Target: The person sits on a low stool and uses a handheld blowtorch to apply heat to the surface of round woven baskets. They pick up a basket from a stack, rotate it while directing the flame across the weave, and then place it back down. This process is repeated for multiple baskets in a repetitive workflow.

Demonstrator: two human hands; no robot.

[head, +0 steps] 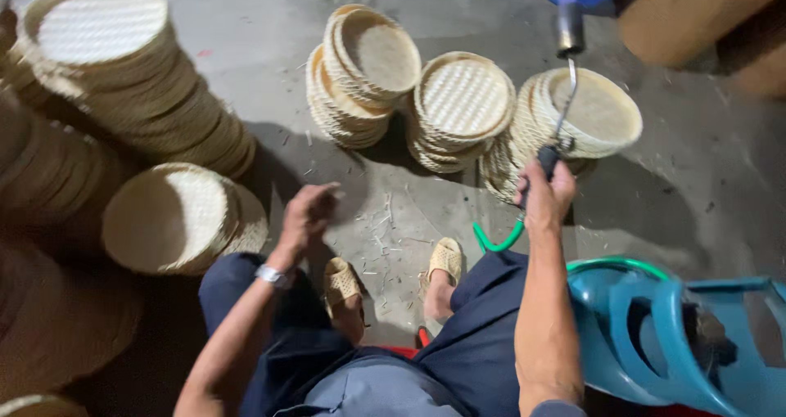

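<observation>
My right hand (pixel 546 198) is closed around the dark handle of a gas torch (pixel 565 73), whose thin metal tube rises to a nozzle with a small flame at the top edge. A green hose (pixel 496 242) loops down from the handle. My left hand (pixel 307 212) hovers empty with loosely curled fingers over the concrete floor (pixel 385 212), between a leaning stack of round woven bamboo trays (pixel 176 216) on the left and three stacks ahead (pixel 364 73), (pixel 460 106), (pixel 594 114). The torch tube crosses in front of the rightmost stack.
A tall slanted pile of woven trays (pixel 123 65) fills the upper left, with more trays along the left edge. A blue plastic chair (pixel 671 335) stands at my right. Cardboard-coloured boxes (pixel 704 16) sit at the top right. My sandalled feet (pixel 393 282) rest on the littered floor.
</observation>
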